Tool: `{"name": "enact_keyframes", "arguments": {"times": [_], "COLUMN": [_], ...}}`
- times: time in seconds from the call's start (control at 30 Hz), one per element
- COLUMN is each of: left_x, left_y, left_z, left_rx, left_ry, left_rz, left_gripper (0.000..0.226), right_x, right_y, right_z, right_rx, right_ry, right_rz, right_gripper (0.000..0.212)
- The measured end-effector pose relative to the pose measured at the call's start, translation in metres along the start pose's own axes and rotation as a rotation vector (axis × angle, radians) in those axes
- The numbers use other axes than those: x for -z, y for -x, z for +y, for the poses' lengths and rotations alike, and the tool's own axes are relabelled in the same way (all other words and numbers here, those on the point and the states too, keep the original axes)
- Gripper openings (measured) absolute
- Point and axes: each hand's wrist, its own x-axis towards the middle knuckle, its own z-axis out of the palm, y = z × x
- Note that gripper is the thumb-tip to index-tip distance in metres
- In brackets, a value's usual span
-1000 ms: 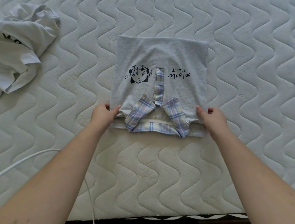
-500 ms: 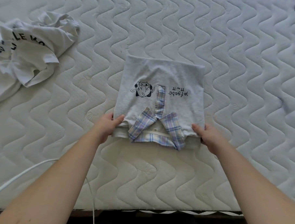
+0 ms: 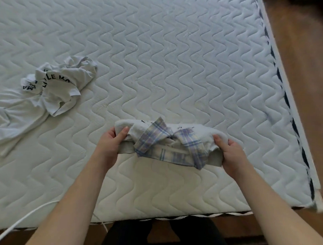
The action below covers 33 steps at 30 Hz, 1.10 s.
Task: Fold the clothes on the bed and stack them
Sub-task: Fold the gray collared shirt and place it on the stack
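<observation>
1. Grey folded shirt with plaid collar sits near the mattress front edge, long axis left-right, collar facing the person.
2. Left hand and right hand each pinch 1 end.
3. Crumpled white shirt lies well left.

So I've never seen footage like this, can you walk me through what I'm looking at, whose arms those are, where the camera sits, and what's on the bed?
There is no machine here. A person wears a wide-angle camera on the head, looking forward and down, so the two bare arms reaching in from the bottom are the wearer's own. This is the only view.

The big white quilted surface is a mattress. The left hand and the right hand each grip one end of a folded grey shirt with a plaid collar; it looks lifted off the mattress at the near edge.

Farther left lies a crumpled white T-shirt with dark lettering, not yet folded. A white cable runs across the near left corner. Wooden floor shows to the right.
</observation>
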Motion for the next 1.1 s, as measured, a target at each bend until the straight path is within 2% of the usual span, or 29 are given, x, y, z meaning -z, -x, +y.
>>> {"name": "enact_keyframes", "arguments": {"times": [0.1, 0.17, 0.37, 0.47, 0.53, 0.67, 0.9, 1.0, 1.1], "left_x": [-0.006, -0.012, -0.037, -0.042, -0.045, -0.058, -0.078, -0.08, -0.08], "left_y": [0.029, 0.052, 0.132, 0.162, 0.175, 0.19, 0.194, 0.19, 0.181], "left_z": [0.028, 0.043, 0.085, 0.103, 0.113, 0.125, 0.135, 0.135, 0.138], "left_rx": [-0.034, -0.067, -0.112, -0.149, -0.183, -0.239, -0.267, -0.266, -0.265], "left_ry": [-0.028, -0.023, -0.081, -0.172, -0.227, -0.267, -0.249, -0.245, -0.32], "left_rz": [-0.018, -0.046, -0.069, -0.102, -0.13, -0.152, -0.11, -0.176, -0.31], "left_gripper": [0.027, 0.022, 0.027, 0.023, 0.031, 0.042, 0.04, 0.04, 0.042], "right_x": [0.007, 0.015, 0.041, 0.055, 0.064, 0.08, 0.088, 0.089, 0.09], "right_y": [0.033, 0.056, 0.122, 0.144, 0.154, 0.169, 0.199, 0.213, 0.226], "right_z": [-0.028, -0.044, -0.079, -0.096, -0.107, -0.125, -0.143, -0.146, -0.139], "right_rx": [0.013, 0.016, 0.069, 0.126, 0.16, 0.203, 0.179, 0.2, 0.22], "right_ry": [-0.063, -0.104, -0.079, -0.064, -0.029, -0.008, -0.122, -0.168, -0.231], "right_rz": [-0.007, -0.029, -0.075, -0.077, -0.098, -0.085, -0.08, -0.049, 0.043], "right_gripper": [0.023, 0.018, 0.019, 0.028, 0.032, 0.018, 0.015, 0.019, 0.022]}}
